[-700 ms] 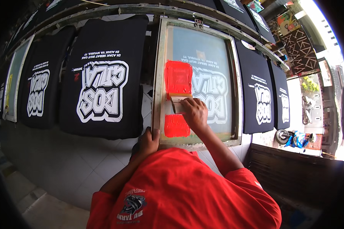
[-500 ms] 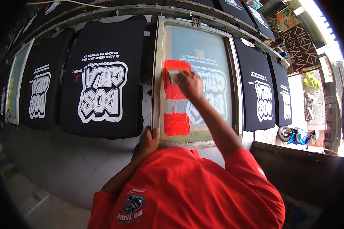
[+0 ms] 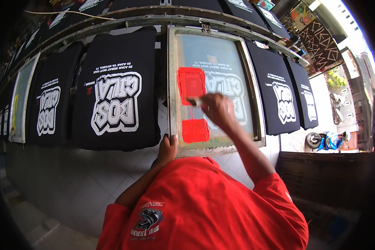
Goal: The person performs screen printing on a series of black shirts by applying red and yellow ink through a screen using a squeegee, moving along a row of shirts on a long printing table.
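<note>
A screen-printing frame (image 3: 172,89) with a pale mesh lies over a black printed T-shirt, whose white lettering shows through. My right hand (image 3: 219,110) is closed on a small squeegee (image 3: 192,101), mostly hidden by the fingers. Its edge is at the lower end of a red ink patch (image 3: 191,83) on the mesh's left half. Nearer to me is a second, thicker block of red ink (image 3: 196,131), with thin red streaks between the two. My left hand (image 3: 167,151) grips the frame's near left corner, thumb up along the side rail.
Black T-shirts with white lettering lie in a row, a large one (image 3: 116,83) to the left and others (image 3: 277,89) to the right. Another framed screen (image 3: 23,100) stands far left. Metal rails (image 3: 154,21) run behind. A blue motorbike (image 3: 329,139) is parked outside at right.
My right hand has drawn the squeegee toward me, down the upper red patch. That patch now looks thinner, with a ridge of ink round its edge. My left hand stays at the corner.
</note>
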A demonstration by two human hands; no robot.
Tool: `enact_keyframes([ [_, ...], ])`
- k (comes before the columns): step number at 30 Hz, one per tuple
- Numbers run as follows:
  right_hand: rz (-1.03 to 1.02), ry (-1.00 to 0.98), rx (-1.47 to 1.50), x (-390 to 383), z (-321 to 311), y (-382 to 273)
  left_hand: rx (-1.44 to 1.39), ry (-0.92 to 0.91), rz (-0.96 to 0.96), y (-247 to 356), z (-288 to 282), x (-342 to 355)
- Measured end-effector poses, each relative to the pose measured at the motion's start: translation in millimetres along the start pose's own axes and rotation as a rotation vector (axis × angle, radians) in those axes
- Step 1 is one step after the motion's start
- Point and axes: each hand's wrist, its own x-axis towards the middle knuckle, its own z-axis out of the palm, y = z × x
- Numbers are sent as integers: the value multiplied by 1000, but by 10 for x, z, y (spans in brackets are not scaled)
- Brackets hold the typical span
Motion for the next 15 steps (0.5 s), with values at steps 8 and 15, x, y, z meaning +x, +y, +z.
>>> enact_keyframes([
  [8, -12, -45, 20, -1424, 343, -570, 7, 30, 63, 5, -6, -3],
  [15, 24, -129, 180, -1694, 351, -558, -12, 26, 86, -26, 31, -13],
])
